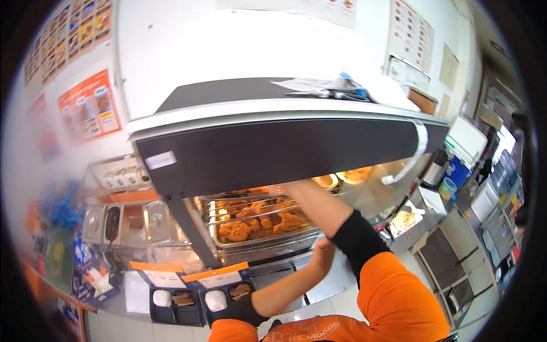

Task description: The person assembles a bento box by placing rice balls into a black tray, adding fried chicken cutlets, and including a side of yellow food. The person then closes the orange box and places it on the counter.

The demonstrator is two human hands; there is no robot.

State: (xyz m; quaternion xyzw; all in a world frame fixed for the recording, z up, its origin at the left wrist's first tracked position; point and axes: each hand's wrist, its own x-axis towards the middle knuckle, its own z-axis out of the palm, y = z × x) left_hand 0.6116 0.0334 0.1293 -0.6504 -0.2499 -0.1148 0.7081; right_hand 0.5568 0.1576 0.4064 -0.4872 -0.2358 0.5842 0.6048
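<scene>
My right arm reaches into a lit food warmer cabinet [285,149]. Most of my right hand [279,189] is behind the dark upper panel, so its fingers and anything in them are hidden. Below it, pieces of fried chicken [236,231] lie on a wire-railed metal tray [268,243]. My left hand [323,255] is raised in front of the cabinet's lower edge, close to my right forearm; its fingers are partly covered and unclear. Two black compartment trays [187,315] stand on the counter by my left forearm, each with a white rounded mound [162,298] and brown strips [183,299].
Metal food pans [155,221] sit left of the cabinet. Orange-and-white cards [219,277] stand behind the black trays. Papers and a tool [322,91] lie on the cabinet top. At the right are a white tray of food bits [405,221] and a greenish cup [448,187].
</scene>
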